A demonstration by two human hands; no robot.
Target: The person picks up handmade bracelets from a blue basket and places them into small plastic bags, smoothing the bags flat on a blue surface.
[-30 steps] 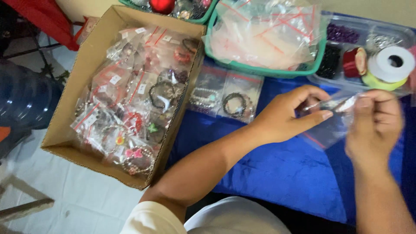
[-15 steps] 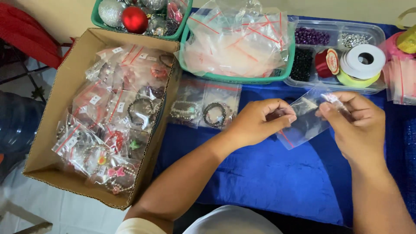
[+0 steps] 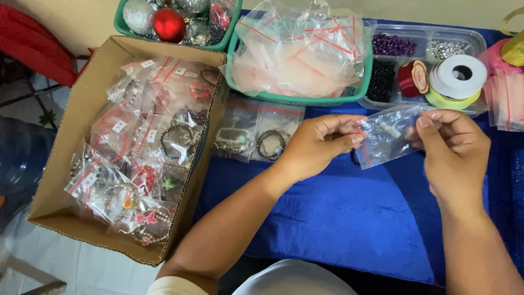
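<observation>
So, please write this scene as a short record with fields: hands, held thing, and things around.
left hand: pinches the left edge of the small clear bag
right hand: pinches its right edge
bag content: small pale item, unclear
cardboard box: left, full of bagged bracelets
green basket: holds empty clear bags
surface: blue cloth

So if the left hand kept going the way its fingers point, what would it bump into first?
Most likely the small clear bag it already pinches, and just beyond that the right hand holding the bag's other side.
</observation>
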